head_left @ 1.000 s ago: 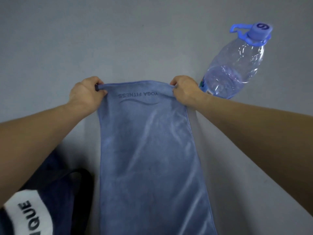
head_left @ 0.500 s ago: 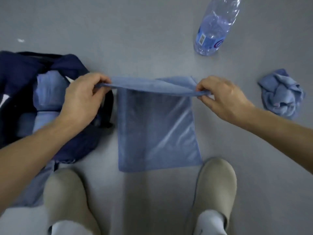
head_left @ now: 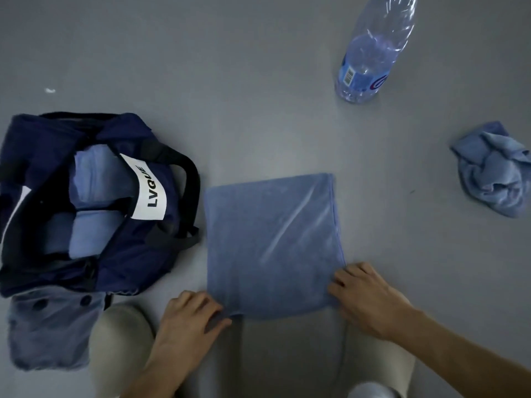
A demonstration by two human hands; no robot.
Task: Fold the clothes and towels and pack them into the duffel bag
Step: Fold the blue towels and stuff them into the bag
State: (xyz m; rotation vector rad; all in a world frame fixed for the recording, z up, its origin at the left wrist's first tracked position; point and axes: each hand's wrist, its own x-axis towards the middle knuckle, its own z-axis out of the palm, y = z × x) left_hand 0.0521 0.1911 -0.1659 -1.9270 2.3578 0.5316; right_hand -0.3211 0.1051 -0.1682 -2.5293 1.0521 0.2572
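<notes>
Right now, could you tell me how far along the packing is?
Done: folded blue pieces lie inside the open navy duffel bag. In hand: the left hand and right hand pinch the near corners of the blue towel, folded flat. Remaining: that towel, the crumpled blue cloth and the buttoned blue garment beside the bag are unpacked.

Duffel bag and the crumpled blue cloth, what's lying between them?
The folded blue towel lies flat on the floor between them, shown in the head view.

We read "LVQUE" in black capitals on the white rectangular patch [head_left: 149, 191] of the navy fabric duffel bag [head_left: 129, 259]. The clear plastic water bottle [head_left: 376, 38] carries a blue label [head_left: 359, 79] with a barcode and a partial logo, neither of which we can read.
</notes>
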